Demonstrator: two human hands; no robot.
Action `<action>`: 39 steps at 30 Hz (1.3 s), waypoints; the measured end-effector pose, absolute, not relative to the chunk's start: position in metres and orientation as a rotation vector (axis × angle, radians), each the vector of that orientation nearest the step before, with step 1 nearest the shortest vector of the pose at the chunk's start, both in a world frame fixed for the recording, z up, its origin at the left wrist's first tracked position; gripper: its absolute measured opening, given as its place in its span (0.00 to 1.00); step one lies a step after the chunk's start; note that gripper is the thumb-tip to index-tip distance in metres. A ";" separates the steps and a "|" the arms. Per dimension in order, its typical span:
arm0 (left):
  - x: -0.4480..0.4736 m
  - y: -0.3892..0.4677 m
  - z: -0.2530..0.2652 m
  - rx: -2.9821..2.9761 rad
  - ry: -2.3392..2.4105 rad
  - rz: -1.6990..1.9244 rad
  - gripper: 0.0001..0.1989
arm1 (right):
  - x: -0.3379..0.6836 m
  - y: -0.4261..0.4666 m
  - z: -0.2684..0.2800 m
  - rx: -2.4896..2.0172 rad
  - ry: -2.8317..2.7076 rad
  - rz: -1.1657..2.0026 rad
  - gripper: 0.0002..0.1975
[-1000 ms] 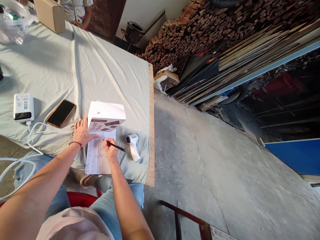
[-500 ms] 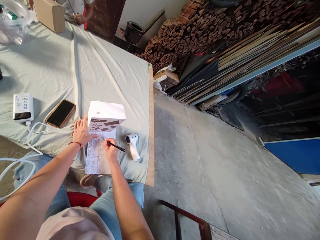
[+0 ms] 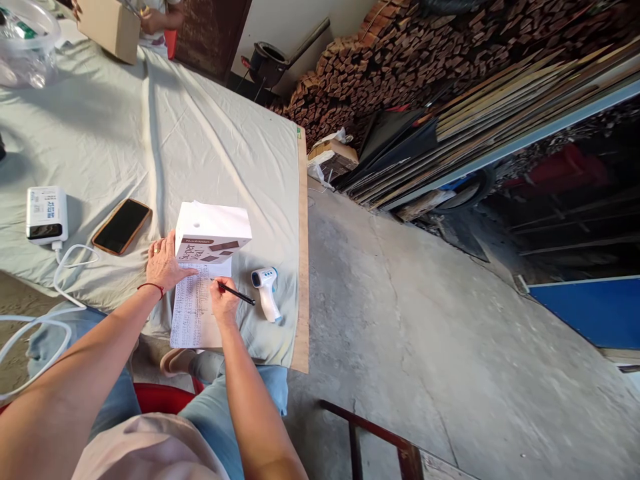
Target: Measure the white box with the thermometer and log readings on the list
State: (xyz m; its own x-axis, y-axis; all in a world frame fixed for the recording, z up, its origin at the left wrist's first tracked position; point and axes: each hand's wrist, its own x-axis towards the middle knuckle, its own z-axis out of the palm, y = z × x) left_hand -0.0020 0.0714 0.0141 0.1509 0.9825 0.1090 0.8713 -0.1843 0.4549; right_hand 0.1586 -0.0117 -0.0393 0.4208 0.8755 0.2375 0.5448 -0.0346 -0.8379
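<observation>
My right hand [image 3: 225, 301] is closed around a black pen [image 3: 237, 292], its tip at a sheet of paper [image 3: 193, 317] covered in rows of small handwriting. My left hand [image 3: 167, 265] lies flat with fingers spread at the paper's upper left edge, its thumb stretched over the sheet. Just beyond the fingers stands a white box [image 3: 215, 223] with "Super Meal" printed on its brown-and-white front; it covers the top of the paper. To the right of my right hand lies a white and blue infrared thermometer [image 3: 269, 293].
A smartphone [image 3: 121, 227] and a white power bank [image 3: 47, 215] with a white cable [image 3: 63, 280] lie left on the cloth-covered table [image 3: 225, 160]. At the far left are a clear plastic tub [image 3: 27, 47] and a cardboard box [image 3: 111, 30] by another person's hand [image 3: 153, 21]. Stacked firewood [image 3: 345, 70] stands behind.
My right hand with the pen has shifted slightly right across the paper. The cardboard box at the far end has tilted and moved a little right, and the other person's hand has moved up.
</observation>
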 end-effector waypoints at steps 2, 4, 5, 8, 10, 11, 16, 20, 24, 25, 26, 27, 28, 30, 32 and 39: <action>-0.002 0.071 0.015 2.142 1.796 0.557 0.56 | 0.159 -0.012 -0.039 -1.724 -1.243 0.416 0.10; -0.002 0.071 0.016 2.133 1.797 0.551 0.56 | 0.158 -0.011 -0.039 -1.729 -1.246 0.409 0.10; -0.002 0.071 0.016 2.129 1.796 0.547 0.56 | 0.158 -0.011 -0.040 -1.726 -1.248 0.408 0.10; -0.003 0.071 0.016 2.130 1.777 0.552 0.56 | 0.156 -0.010 -0.041 -1.712 -1.254 0.411 0.10; -0.004 0.071 0.015 2.153 1.747 0.577 0.53 | 0.156 -0.009 -0.042 -1.720 -1.252 0.387 0.10; -0.005 0.071 0.015 2.164 1.732 0.591 0.50 | 0.157 -0.009 -0.042 -1.727 -1.248 0.365 0.09; -0.007 0.070 0.015 2.156 1.686 0.619 0.41 | 0.165 -0.019 -0.035 -1.743 -1.266 0.229 0.12; -0.010 0.072 0.017 2.090 1.649 0.667 0.38 | 0.170 -0.035 -0.030 -1.832 -1.336 0.116 0.15; -0.012 0.073 0.014 2.008 1.637 0.785 0.33 | 0.171 -0.047 -0.031 -1.965 -1.416 0.074 0.18; -0.012 0.073 0.013 1.986 1.641 0.813 0.31 | 0.173 -0.049 -0.031 -1.970 -1.446 0.065 0.18; -0.013 0.072 0.012 1.967 1.645 0.835 0.30 | 0.177 -0.051 -0.031 -1.970 -1.469 0.046 0.18; -0.013 0.072 0.011 1.956 1.647 0.850 0.30 | 0.182 -0.052 -0.029 -1.979 -1.467 0.007 0.18; -0.013 0.072 0.011 1.954 1.647 0.858 0.29 | 0.190 -0.052 -0.027 -2.010 -1.431 -0.051 0.18; -0.013 0.072 0.011 1.963 1.647 0.858 0.28 | 0.212 -0.051 -0.021 -2.144 -1.273 -0.167 0.21; -0.013 0.072 0.013 1.971 1.659 0.845 0.27 | 0.237 -0.047 -0.016 -2.325 -1.118 -0.145 0.27; -0.014 0.071 0.017 1.992 1.697 0.793 0.28 | 0.246 -0.032 0.003 -1.947 -0.922 0.520 0.23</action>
